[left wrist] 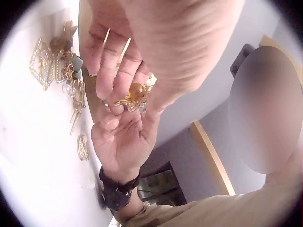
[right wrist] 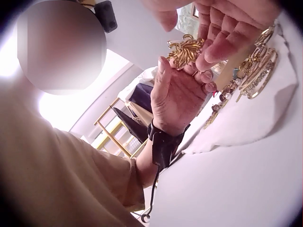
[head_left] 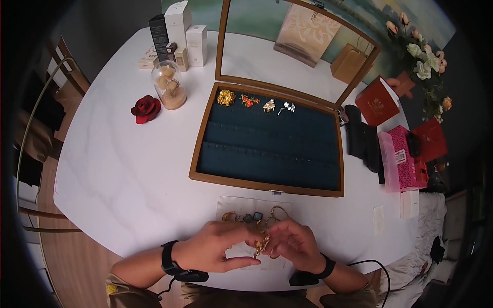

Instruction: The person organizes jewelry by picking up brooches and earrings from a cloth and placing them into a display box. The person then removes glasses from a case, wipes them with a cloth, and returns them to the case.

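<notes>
Between the two hands is a gold brooch (head_left: 261, 245) with looped strands, also visible in the right wrist view (right wrist: 186, 53). The left hand (head_left: 215, 247) holds it with thumb and fingers. From the other side the right hand (head_left: 297, 245) grips its edge with curled fingertips. In the left wrist view the brooch (left wrist: 136, 96) shows an amber-coloured rounded part, partly covered by fingers. Just beyond the hands, a white cloth (head_left: 226, 204) bears gold bangles (head_left: 279, 213), a blue-green stone piece (head_left: 258, 216) and other jewellery.
An open wooden display case (head_left: 267, 188) with dark lining stands beyond the cloth, several brooches along its top row. Left of it are a red flower (head_left: 146, 109), a glass dome (head_left: 169, 84) and boxes (head_left: 196, 46). A red box (head_left: 377, 101) and pink box (head_left: 403, 154) stand right.
</notes>
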A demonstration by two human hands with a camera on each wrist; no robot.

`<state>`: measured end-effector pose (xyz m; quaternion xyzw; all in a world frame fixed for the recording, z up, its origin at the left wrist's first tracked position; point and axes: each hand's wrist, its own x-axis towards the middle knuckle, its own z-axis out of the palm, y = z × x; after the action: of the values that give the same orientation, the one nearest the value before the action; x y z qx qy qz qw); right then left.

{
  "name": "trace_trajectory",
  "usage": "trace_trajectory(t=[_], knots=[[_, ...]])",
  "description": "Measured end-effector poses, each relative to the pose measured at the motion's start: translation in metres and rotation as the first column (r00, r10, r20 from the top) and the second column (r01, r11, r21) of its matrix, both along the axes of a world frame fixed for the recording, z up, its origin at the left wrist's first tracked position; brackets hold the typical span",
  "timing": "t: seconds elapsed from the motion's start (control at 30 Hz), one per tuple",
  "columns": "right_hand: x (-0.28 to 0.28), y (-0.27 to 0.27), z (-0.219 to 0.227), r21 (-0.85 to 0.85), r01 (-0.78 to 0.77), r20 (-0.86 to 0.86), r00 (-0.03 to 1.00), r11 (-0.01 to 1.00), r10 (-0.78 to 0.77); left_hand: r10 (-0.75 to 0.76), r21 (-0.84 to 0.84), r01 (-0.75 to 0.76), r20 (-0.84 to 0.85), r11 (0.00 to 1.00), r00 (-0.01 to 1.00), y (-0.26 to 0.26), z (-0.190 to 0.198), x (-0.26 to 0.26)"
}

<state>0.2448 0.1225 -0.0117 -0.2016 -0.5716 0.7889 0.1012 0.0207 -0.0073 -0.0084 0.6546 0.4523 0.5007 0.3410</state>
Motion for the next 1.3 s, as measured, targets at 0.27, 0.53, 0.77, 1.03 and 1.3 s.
trace_trajectory(t=[0.27, 0.53, 0.77, 1.03, 1.3], knots=[[-0.001, -0.013, 0.006, -0.1, -0.095, -0.02, 0.995, 0.99, 0.093, 0.109, 0.17, -0.049, -0.365, 0.984, 0.925, -0.001, 0.005, 0.003], [-0.001, -0.01, 0.004, -0.137, -0.092, -0.008, 0.996, 0.986, 0.092, 0.188, 0.225, -0.098, -0.423, 0.969, 0.887, 0.0, 0.005, 0.005], [-0.001, -0.004, 0.006, -0.063, -0.039, 0.068, 0.997, 0.997, 0.044, 0.164, -0.022, -0.17, -0.158, 0.985, 0.974, 0.0, 0.009, 0.0], [-0.001, -0.006, 0.001, -0.042, -0.01, 0.087, 0.996, 0.999, 0.014, 0.097, -0.087, -0.097, -0.006, 0.992, 0.995, 0.001, -0.001, -0.004], [0.001, -0.001, -0.002, 0.119, -0.019, 0.084, 0.996, 0.993, 0.009, 0.101, -0.283, -0.057, 0.142, 0.957, 0.985, -0.003, 0.001, -0.005]])
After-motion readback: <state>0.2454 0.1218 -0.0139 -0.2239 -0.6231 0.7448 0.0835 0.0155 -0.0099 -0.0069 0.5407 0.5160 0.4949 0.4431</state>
